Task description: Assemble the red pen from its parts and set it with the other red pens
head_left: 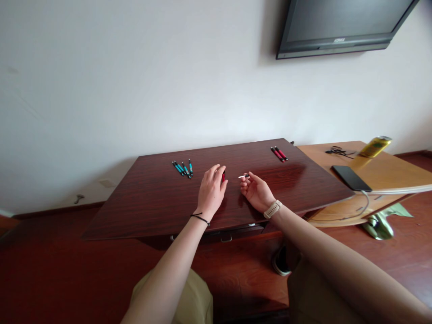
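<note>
While my right hand (256, 192) pinches the slim white piece (242, 177) by one end over the table (151, 198), I could drop it if that pinch slips; my left hand (211, 190) grasps the red piece (223, 176).

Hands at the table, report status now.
Left hand: red piece held. Right hand: black-and-white piece pinched. Teal pens, red pens lie aside, none between hands.

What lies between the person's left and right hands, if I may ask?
The head view shows a red piece in the left hand, a thin white-tipped piece in the right hand, and bare tabletop in the gap.
</note>
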Demonstrator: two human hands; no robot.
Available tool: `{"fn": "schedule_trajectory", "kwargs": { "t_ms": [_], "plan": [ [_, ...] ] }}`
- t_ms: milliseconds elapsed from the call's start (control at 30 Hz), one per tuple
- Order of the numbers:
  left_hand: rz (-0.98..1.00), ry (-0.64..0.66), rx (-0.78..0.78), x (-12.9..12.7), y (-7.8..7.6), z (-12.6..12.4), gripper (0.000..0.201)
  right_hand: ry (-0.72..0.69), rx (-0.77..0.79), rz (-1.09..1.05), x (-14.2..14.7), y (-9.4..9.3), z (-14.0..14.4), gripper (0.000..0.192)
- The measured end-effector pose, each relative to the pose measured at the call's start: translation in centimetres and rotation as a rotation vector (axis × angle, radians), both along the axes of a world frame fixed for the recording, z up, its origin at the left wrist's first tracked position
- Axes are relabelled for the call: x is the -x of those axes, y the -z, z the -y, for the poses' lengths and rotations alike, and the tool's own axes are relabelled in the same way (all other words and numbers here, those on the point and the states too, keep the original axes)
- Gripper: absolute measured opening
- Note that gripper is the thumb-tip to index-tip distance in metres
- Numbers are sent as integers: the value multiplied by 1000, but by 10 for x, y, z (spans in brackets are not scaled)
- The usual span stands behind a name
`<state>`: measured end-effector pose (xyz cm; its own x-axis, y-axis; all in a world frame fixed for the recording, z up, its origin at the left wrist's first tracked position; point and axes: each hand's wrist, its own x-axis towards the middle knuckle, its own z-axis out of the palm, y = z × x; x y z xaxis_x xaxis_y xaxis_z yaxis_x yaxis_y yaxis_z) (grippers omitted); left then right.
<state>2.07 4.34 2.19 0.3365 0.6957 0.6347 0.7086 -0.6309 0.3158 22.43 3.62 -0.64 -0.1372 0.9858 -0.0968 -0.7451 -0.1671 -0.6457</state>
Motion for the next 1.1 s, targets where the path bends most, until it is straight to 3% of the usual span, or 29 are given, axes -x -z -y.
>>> {"fn": "schedule_trajectory", "kwargs": {
  "t_ms": [300,567,1100],
  "plan": [
    [-9,16,123,-1,6,-14,36,109,44,4,-3,4,-6,16],
    [-9,-11,142,7,-3,-10,26,285,32,331,-8,3,-10,21],
    [-29,-37,148,16,-8,-8,21,166,-209,583,12,17,-21,36]
  ]
}}
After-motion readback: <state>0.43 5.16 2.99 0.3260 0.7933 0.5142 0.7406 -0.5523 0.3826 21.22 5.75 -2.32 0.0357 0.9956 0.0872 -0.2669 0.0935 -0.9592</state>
